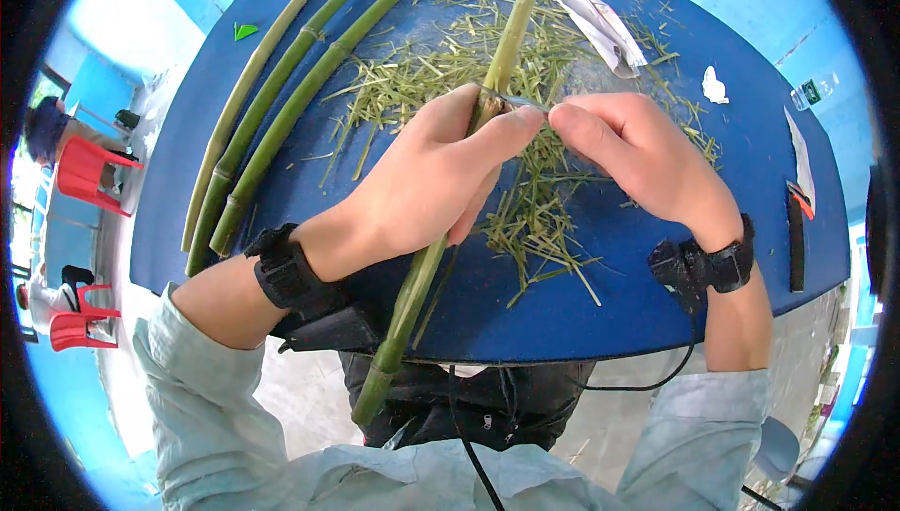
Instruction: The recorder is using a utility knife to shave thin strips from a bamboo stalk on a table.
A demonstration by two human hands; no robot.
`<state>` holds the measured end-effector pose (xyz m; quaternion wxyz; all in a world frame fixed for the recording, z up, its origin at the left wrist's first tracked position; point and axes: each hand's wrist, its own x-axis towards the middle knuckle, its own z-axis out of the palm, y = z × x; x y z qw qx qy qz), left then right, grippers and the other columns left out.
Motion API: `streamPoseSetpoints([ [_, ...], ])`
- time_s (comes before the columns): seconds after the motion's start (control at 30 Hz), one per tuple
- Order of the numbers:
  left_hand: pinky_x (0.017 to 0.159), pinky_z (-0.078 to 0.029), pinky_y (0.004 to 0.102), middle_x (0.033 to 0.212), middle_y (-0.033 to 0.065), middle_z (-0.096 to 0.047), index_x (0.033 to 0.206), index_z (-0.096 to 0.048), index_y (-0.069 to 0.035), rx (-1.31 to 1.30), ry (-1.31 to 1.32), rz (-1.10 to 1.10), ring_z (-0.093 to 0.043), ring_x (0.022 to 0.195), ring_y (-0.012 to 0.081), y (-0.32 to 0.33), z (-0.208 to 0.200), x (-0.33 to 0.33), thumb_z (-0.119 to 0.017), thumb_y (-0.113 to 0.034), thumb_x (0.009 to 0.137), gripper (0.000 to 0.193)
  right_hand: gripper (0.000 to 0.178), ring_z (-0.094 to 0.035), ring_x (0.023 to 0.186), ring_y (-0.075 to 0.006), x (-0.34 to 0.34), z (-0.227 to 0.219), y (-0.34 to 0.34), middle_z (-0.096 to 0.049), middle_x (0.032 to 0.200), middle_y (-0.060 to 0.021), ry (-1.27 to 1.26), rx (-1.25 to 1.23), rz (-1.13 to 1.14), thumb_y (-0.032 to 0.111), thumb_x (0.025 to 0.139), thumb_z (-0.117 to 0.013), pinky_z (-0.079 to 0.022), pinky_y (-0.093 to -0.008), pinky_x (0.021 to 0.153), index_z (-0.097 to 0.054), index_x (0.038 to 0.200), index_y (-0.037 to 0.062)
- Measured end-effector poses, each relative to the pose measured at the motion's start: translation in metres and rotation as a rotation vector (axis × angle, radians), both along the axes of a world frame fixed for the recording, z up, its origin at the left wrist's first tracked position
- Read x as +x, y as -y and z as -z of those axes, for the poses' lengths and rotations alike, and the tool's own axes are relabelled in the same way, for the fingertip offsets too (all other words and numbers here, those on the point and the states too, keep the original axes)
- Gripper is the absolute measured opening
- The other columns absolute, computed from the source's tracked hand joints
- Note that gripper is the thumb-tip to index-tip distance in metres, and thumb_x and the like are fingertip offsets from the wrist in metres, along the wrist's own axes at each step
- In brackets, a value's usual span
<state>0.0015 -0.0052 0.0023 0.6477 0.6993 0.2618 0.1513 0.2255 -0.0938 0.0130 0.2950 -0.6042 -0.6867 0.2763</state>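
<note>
I see the left hand (427,178) at frame centre, its grip closed around a green stalk (441,183). The stalk runs from the lower centre, below the surface edge, up through the fist to the top centre of the frame. The thumb lies along the stalk, pointing right. The right hand (637,150) sits just right of it, fingers pinched shut on a thin blade (523,101), I think a small knife, mostly hidden. The blade tip meets the stalk right above the left thumb. Both fists nearly touch at the fingertips.

Blue surface (656,258) fills the middle of the frame. Green shavings (525,211) lie scattered under and above the hands, thickest at centre. Three long stalks (272,117) lie side by side in the upper left, curving from the top centre down to the left edge of the surface. White paper (605,28) sits upper right, and a small white scrap (714,86) farther right. Black straps are on both wrists, the left strap (286,272) and the right strap (708,267), with a cable hanging from the right one. Red chairs (89,173) stand at the far left.
</note>
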Motion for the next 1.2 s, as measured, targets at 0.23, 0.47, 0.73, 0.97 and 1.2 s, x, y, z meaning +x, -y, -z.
streamPoseSetpoints([
  [0.23, 0.039, -0.036, 0.0257, 0.051, -0.0021, -0.044, 0.082, -0.045, -0.011, 0.002, -0.007, -0.059, -0.044, 0.037, 0.0100, 0.008, -0.001, 0.002, -0.045, -0.037, 0.115, 0.043, 0.043, -0.062, 0.061, -0.0377, -0.012, -0.005, 0.005, -0.062, 0.067, -0.0201, 0.298, 0.192, 0.075, 0.041, 0.106, -0.064, -0.045, -0.0454, 0.056, -0.068, 0.088, 0.0023],
  [0.47, 0.038, -0.035, 0.0255, 0.051, -0.0018, -0.044, 0.082, -0.045, -0.011, -0.062, -0.007, -0.140, -0.043, 0.036, 0.0104, 0.007, 0.000, 0.004, -0.044, -0.038, 0.116, 0.043, 0.041, -0.068, 0.070, -0.0438, -0.017, 0.000, 0.001, -0.068, 0.073, -0.0197, 0.463, 0.352, 0.158, 0.044, 0.104, -0.065, -0.051, -0.0511, 0.059, -0.070, 0.090, 0.0064],
  [0.73, 0.037, -0.034, 0.0255, 0.050, -0.0022, -0.044, 0.082, -0.046, -0.010, -0.045, 0.003, -0.136, -0.043, 0.035, 0.0104, 0.010, -0.005, 0.005, -0.048, -0.039, 0.114, 0.043, 0.046, -0.039, 0.061, -0.0305, -0.006, -0.003, -0.002, -0.043, 0.066, -0.0161, 0.341, 0.227, 0.172, 0.039, 0.109, -0.061, -0.036, -0.0409, 0.057, -0.056, 0.086, -0.0008],
  [0.97, 0.037, -0.034, 0.0255, 0.049, -0.0022, -0.044, 0.078, -0.045, -0.011, -0.038, 0.013, -0.136, -0.044, 0.036, 0.0099, 0.008, -0.003, 0.003, -0.053, -0.041, 0.113, 0.047, 0.056, -0.034, 0.057, -0.0247, -0.003, -0.002, 0.000, -0.041, 0.061, -0.0140, 0.225, 0.136, 0.059, 0.044, 0.108, -0.061, -0.034, -0.0419, 0.054, -0.056, 0.077, -0.0020],
  [1.2, 0.038, -0.041, 0.0279, 0.061, -0.0002, -0.051, 0.096, -0.050, -0.002, 0.000, -0.048, -0.045, -0.052, 0.042, 0.0099, 0.003, -0.004, -0.001, -0.060, -0.048, 0.109, 0.048, 0.058, -0.031, 0.059, -0.0189, -0.001, -0.005, 0.002, -0.034, 0.060, -0.0115, 0.158, 0.061, 0.024, 0.044, 0.109, -0.060, -0.031, -0.0405, 0.053, -0.054, 0.076, -0.0029],
])
